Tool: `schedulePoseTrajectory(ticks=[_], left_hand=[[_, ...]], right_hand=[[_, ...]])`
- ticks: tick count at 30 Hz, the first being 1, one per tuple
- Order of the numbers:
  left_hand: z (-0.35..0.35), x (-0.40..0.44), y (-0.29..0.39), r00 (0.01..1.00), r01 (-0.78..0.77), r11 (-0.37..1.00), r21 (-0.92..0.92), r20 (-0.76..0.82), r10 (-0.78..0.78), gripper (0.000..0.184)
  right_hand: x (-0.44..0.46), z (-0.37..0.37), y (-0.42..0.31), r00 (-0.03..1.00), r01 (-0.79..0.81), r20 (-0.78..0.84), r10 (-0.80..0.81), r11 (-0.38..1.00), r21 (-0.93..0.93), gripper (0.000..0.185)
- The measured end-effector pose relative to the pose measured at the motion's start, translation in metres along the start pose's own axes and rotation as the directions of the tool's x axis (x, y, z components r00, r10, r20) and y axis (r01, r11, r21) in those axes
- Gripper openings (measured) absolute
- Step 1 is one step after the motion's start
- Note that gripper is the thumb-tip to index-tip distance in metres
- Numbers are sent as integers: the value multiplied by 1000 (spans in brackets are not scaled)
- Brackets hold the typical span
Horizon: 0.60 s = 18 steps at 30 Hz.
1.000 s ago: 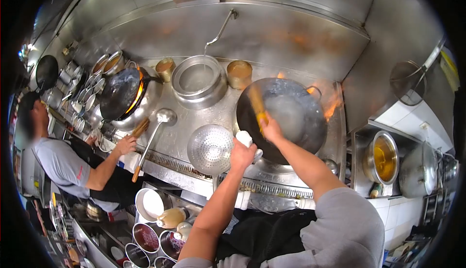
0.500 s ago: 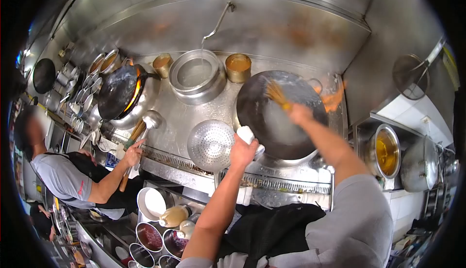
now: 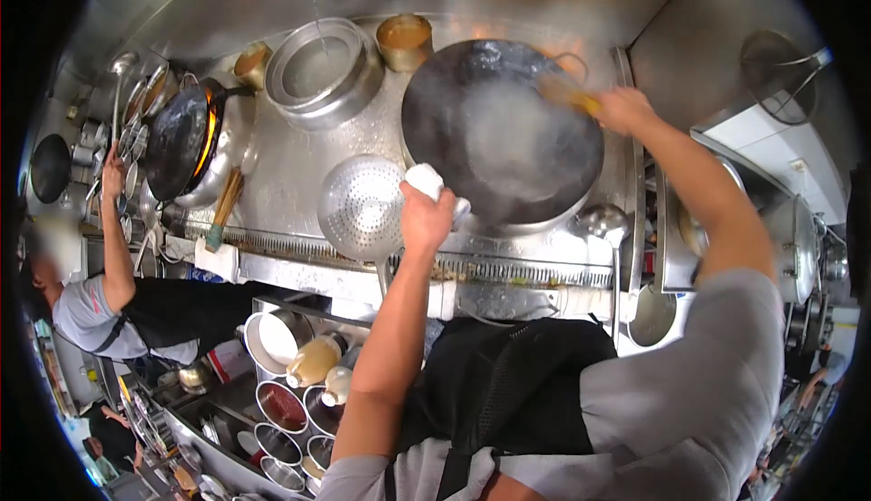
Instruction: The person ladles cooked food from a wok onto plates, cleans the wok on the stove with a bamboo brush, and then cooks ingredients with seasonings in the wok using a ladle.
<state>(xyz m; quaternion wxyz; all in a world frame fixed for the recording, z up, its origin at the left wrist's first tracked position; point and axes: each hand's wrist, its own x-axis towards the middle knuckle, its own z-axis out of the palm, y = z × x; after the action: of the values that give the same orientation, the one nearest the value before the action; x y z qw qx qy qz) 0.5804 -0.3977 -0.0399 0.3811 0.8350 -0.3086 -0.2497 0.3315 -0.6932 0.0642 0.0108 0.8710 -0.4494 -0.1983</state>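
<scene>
A large dark wok [image 3: 454, 111] sits over a burner, with steam and pale liquid in its middle. My left hand [image 3: 426, 221] grips a white cloth [image 3: 425, 181] at the wok's left front rim. Closed round the handle of a bamboo brush [image 3: 564, 93], my right hand [image 3: 626, 111] is over the wok's upper right side. The brush's bristles are blurred against the inner wall. Beside my left hand lies a perforated strainer [image 3: 361, 206]. A steel ladle [image 3: 602, 222] rests at the wok's front right.
A co-worker [image 3: 109, 306] at the left lifts a ladle [image 3: 122, 65] near a second wok [image 3: 179, 138] with flame at its edge. Behind stand a steel pot [image 3: 322, 79] and a container [image 3: 405, 40]. A bamboo brush [image 3: 227, 206] leans on the counter's front edge. Bottles [image 3: 316, 360] stand below.
My right hand and the brush have moved right across the wok. The view has tipped downward. The co-worker has raised a ladle, and the co-worker's brush now stands at the counter edge.
</scene>
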Motion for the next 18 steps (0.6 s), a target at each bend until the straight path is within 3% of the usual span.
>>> schedulePoseTrajectory(ticks=[1, 3, 4, 6, 8, 10, 11, 13, 14, 16, 17, 18], left_hand=[[-1, -2, 0, 1000, 13, 1000, 5, 3, -13, 64], [-6, 1, 2, 999, -8, 1000, 5, 44, 8, 66], [-11, 3, -1, 999, -4, 1000, 15, 43, 4, 66], [-13, 2, -7, 995, -36, 996, -86, 94, 44, 71], [-23, 0, -20, 969, 60, 959, -278, 246, 11, 64], [-33, -12, -34, 993, 47, 977, -210, 111, -24, 53], [-37, -19, -44, 993, 46, 977, -207, 112, -23, 53], [-41, -34, -63, 995, 66, 859, -508, 98, -19, 46], [-44, -41, -58, 995, 76, 854, -514, 94, -32, 46], [-54, -57, -38, 961, 272, 870, -411, 150, -230, 42], [-46, -55, -42, 997, 75, 889, -451, 58, -55, 46], [-37, -45, -55, 998, -40, 927, -374, 38, 58, 52]], right_hand=[[24, 5, -31, 999, -30, -34, 35, 989, 144, 48], [65, 52, -104, 995, -52, -74, 74, 964, 262, 48], [58, 78, -138, 985, -62, -118, 126, 897, 437, 51], [35, 91, -169, 987, -89, -56, 154, 791, 605, 52], [6, 81, -173, 996, -88, 32, 89, 758, 646, 53], [-19, 65, -166, 996, -79, 88, 25, 721, 688, 54], [-36, 65, -161, 991, 6, 98, -93, 754, 657, 55], [-74, 74, -147, 954, 197, 54, -294, 755, 626, 58], [-92, 82, -131, 926, 298, -3, -377, 728, 618, 59], [-113, 81, -82, 884, 290, 96, -457, 699, 654, 58], [-113, 70, -53, 879, 270, 177, -443, 769, 580, 57], [-110, 57, -28, 874, 253, 250, -416, 830, 498, 57]])
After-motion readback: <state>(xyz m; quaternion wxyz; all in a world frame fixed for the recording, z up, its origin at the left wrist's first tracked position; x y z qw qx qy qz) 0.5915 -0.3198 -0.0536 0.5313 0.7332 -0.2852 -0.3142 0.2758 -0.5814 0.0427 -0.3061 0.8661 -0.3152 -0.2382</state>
